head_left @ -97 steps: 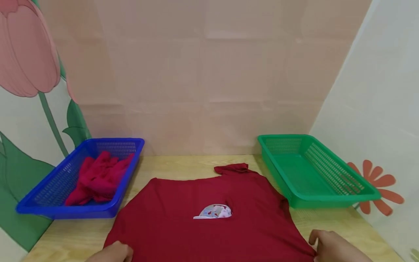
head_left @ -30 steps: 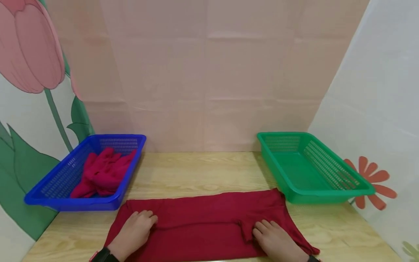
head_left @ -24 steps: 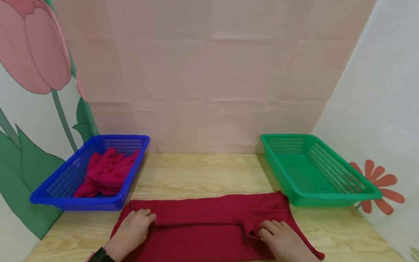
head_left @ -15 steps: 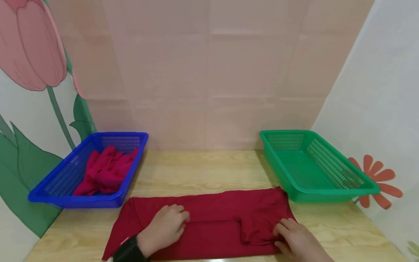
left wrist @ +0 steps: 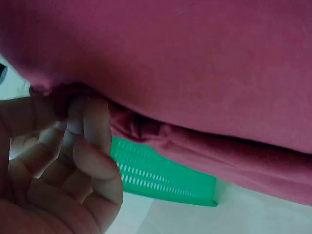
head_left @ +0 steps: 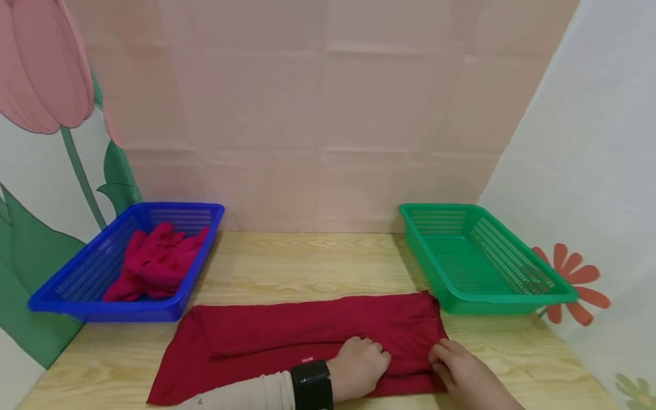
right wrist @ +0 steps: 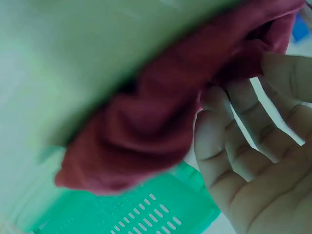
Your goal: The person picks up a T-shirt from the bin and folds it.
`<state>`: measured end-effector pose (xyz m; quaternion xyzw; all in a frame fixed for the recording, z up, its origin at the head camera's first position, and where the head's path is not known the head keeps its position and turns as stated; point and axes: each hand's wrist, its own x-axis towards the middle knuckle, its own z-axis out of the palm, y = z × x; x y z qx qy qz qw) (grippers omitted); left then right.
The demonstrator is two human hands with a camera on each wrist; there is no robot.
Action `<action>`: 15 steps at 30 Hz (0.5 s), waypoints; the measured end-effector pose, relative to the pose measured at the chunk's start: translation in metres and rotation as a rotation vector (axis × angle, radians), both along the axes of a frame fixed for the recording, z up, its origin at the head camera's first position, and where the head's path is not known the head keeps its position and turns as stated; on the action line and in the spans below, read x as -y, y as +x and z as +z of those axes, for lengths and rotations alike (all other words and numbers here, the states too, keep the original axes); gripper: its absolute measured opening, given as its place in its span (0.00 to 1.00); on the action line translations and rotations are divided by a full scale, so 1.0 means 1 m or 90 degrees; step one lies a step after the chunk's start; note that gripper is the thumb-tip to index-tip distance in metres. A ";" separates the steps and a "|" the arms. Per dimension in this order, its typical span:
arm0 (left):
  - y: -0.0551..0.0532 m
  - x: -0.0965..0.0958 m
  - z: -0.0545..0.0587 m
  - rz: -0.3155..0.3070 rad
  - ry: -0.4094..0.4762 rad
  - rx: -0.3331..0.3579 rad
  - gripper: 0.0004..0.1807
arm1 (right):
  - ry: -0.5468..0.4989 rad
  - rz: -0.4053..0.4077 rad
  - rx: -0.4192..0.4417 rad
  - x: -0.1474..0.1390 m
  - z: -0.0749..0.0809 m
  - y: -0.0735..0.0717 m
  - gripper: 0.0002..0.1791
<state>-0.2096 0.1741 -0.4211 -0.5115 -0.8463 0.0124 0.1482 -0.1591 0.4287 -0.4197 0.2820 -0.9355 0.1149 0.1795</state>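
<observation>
A dark red shirt (head_left: 287, 327) lies folded into a wide strip on the table, a small label (head_left: 306, 360) showing near its middle. My left hand (head_left: 359, 367) reaches across to the shirt's right part. In the left wrist view its curled fingers (left wrist: 95, 126) pinch the fold's edge. At the shirt's right end, my right hand (head_left: 468, 370) pinches the side edge between thumb and fingers. The right wrist view shows that bunched edge of the shirt (right wrist: 146, 131) hanging beside the fingers (right wrist: 212, 131). My left forearm covers part of the shirt's near edge.
A blue basket (head_left: 105, 312) holding crumpled crimson cloth (head_left: 159, 262) stands at the back left. At the back right is an empty green basket (head_left: 507, 302), close to the shirt's far right corner. Walls enclose the wooden table (head_left: 307, 262) behind and at both sides.
The shirt, spread out at first, is now folded into a strip. My left hand has moved from its left part to the right part; my right hand has shifted out to the right edge.
</observation>
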 end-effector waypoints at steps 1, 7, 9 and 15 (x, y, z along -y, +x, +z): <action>-0.001 0.001 0.001 -0.006 0.008 0.001 0.03 | -0.018 -0.004 0.037 -0.001 0.004 0.000 0.20; -0.003 0.015 0.014 -0.111 -0.031 0.077 0.04 | -0.005 -0.057 0.249 -0.009 0.023 0.002 0.18; -0.003 0.025 0.020 -0.113 -0.049 0.119 0.04 | 0.023 -0.064 0.183 -0.006 0.023 0.002 0.17; -0.030 0.080 0.040 0.026 -0.034 0.200 0.12 | 0.026 -0.114 0.025 0.026 0.032 -0.009 0.12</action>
